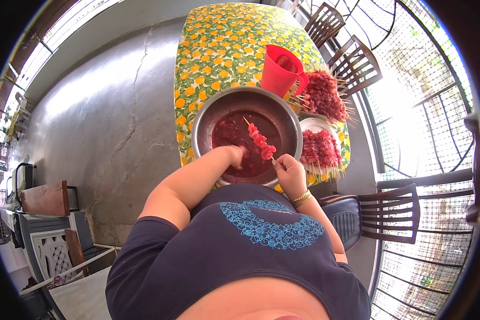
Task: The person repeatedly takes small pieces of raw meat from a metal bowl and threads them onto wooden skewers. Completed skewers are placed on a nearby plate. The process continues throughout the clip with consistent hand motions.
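A large metal basin (201,125) stands before me, with dark red liquid and bits of meat in the bottom. My left hand (237,156) reaches down into it at the near left. Its fingers dip into the liquid and are mostly hidden. Over the basin's right half, my right hand (290,173) is closed on the lower end of a meat skewer (260,140). Several chunks of raw red meat are threaded along the stick, and its bare tip points up and to the left.
Right of the basin, a white plate (313,125) holds a pile of meat skewers (321,148). Another heap of skewers (325,96) lies beyond it. A red pitcher (278,73) stands behind the basin on the fruit-patterned tablecloth (218,48). Wooden chairs (389,213) line the right side.
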{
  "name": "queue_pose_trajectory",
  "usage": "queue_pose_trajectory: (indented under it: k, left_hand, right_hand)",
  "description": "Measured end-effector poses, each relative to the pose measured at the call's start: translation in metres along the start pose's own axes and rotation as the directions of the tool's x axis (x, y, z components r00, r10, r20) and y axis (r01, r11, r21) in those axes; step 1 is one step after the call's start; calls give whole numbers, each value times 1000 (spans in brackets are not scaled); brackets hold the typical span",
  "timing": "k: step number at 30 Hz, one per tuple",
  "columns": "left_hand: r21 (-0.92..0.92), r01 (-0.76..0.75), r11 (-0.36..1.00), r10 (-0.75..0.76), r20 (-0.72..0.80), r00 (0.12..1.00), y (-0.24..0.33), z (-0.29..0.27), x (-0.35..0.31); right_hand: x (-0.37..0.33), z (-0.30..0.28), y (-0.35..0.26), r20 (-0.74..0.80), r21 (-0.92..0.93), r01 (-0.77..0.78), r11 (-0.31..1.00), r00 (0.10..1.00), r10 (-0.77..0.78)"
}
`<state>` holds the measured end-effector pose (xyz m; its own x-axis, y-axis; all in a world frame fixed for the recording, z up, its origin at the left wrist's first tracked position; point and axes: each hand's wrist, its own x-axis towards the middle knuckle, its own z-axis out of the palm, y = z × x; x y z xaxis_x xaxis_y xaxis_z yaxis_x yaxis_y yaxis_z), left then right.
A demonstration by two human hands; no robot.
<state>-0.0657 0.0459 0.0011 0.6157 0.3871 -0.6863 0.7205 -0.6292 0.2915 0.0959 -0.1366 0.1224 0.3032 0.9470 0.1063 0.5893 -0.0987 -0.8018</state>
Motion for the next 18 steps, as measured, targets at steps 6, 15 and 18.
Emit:
queue_pose_trajectory:
  k: [6,15,18]
  left_hand:
    - [-429,-35,903,120,172,978,18,-10,10]
    - [-944,-223,-242,-19,-226,974,-41,-50,-28]
    - [-925,-281,-258,-200,-233,952,-33,-57,-43]
  right_hand:
    - [-2,-5,0,-67,50,21,999,998,-17]
    - [-7,-4,2,-76,72,-28,997,997,33]
    - [-7,-3,-3,-58,50,-5,999,998,8]
